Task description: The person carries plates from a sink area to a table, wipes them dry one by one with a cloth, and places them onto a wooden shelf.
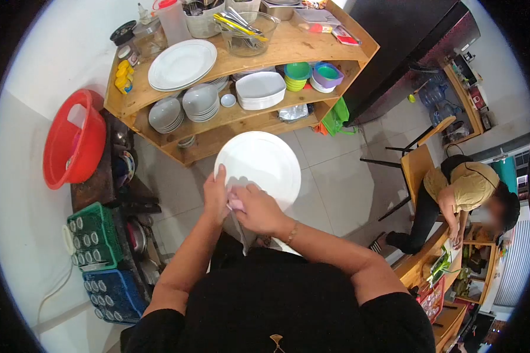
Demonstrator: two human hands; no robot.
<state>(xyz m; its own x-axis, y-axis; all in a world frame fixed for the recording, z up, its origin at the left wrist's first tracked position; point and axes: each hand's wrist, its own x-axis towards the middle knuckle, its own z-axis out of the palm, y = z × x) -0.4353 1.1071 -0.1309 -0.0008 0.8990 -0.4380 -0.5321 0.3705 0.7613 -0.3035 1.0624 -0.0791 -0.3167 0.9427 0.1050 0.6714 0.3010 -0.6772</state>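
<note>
A round white plate (pixel 259 165) is held out in front of me, tilted, above the floor. My left hand (pixel 216 195) grips its lower left rim, with the thumb lying along the edge. My right hand (pixel 259 210) is closed on a pinkish cloth (pixel 236 203) at the plate's near edge, close to my left hand. A pale strip, seemingly part of the cloth, hangs below the hands. The fingertips of my right hand are partly hidden.
Ahead stands a wooden shelf (pixel 241 63) with stacked white plates (pixel 182 63), grey bowls (pixel 201 101) and a glass bowl (pixel 250 35) of utensils. On the left are a red basin (pixel 76 141) and glass crates (pixel 94 238). A person (pixel 462 185) works at a table on the right, beside a chair (pixel 419 170).
</note>
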